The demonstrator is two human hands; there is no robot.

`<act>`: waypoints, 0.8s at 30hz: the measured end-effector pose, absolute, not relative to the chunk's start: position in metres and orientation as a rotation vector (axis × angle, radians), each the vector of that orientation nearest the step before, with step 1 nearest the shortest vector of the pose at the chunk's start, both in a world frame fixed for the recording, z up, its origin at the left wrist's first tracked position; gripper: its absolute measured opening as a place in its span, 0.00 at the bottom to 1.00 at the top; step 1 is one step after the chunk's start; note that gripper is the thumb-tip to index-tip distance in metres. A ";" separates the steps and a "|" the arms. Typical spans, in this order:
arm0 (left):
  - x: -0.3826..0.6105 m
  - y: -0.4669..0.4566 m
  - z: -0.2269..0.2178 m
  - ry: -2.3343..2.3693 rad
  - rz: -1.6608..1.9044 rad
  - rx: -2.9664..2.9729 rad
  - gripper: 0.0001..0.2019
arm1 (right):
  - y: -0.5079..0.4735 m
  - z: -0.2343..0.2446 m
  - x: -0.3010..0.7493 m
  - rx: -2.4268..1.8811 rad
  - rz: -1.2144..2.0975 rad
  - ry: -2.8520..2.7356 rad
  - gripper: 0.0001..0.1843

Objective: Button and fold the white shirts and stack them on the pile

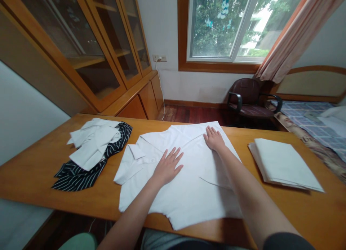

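A white shirt (189, 192) lies spread on the wooden table, its left sleeve folded over and a button showing near that fold. Its lower hem reaches the near table edge. My left hand (168, 166) rests flat on the middle of the shirt with the fingers spread. Farther up and to the right, my right hand (214, 138) lies flat near the shirt's upper right corner, fingers stretched out. Neither hand grips the cloth. A thin dark line runs across the fabric below my right hand.
On the table (35, 159) at left lie a crumpled white garment (94, 138) and a black striped cloth (78, 178). A folded white stack (286, 163) sits at right. Beyond stand a glass-door cabinet (108, 95), an armchair (248, 98) and a bed (313, 120).
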State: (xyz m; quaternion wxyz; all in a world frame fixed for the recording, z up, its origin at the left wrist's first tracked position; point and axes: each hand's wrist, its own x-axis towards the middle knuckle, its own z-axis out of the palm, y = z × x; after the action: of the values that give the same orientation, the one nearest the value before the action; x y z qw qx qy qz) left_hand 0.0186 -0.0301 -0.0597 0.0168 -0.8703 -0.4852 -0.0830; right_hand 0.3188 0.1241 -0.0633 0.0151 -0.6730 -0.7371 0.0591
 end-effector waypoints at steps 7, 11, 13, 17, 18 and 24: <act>0.005 -0.036 -0.063 -1.636 -0.225 -2.600 0.28 | 0.126 -0.057 0.326 -2.151 0.202 -2.242 0.35; -0.002 -0.038 -0.063 -1.624 -0.253 -2.611 0.28 | 0.120 -0.054 0.326 -2.162 0.164 -2.208 0.35; -0.004 -0.037 -0.064 -1.611 -0.279 -2.618 0.29 | 0.111 -0.053 0.323 -2.159 0.087 -2.153 0.34; -0.010 -0.033 -0.064 -1.589 -0.297 -2.631 0.28 | 0.077 -0.056 0.318 -2.018 -0.012 -2.146 0.33; -0.012 -0.031 -0.064 -1.586 -0.288 -2.638 0.28 | 0.066 -0.059 0.319 -1.977 0.006 -2.188 0.34; -0.019 -0.028 -0.063 -1.546 -0.258 -2.660 0.28 | 0.019 -0.073 0.351 -1.967 0.000 -2.278 0.35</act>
State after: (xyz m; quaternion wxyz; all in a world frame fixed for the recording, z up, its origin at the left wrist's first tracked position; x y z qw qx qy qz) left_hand -0.0190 -0.0275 -0.0632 0.0268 -0.8612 -0.5006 -0.0835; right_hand 0.3509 0.0193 -0.0726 0.0660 -0.6521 -0.7552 0.0001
